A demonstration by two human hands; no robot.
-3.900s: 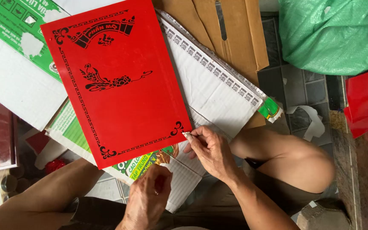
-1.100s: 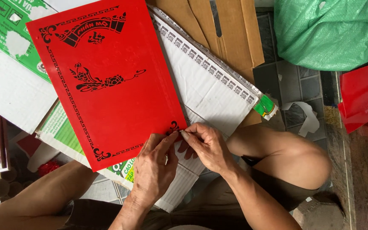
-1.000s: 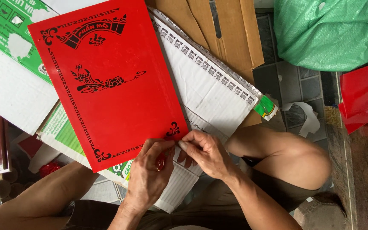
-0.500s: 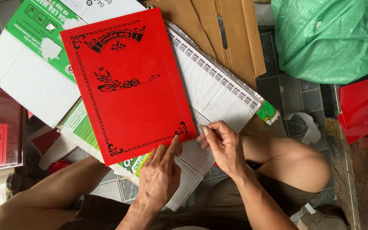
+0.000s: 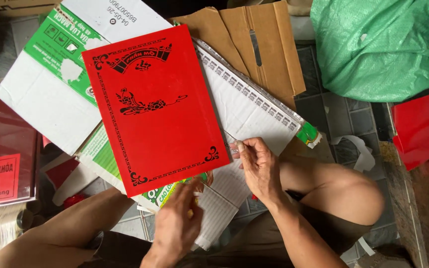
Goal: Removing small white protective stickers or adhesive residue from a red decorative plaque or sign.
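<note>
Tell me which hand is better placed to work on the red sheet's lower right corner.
Right. The right hand has its fingertips pinched beside that corner of the red sheet; the left hand sits below the bottom edge.

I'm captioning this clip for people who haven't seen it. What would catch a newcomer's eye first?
A bright red sheet with black ornamental borders dominates the centre, lying on flattened cardboard. At its lower right corner, the right hand pinches something small and clear, while the left hand hovers below. A green sack fills the upper right.
</note>
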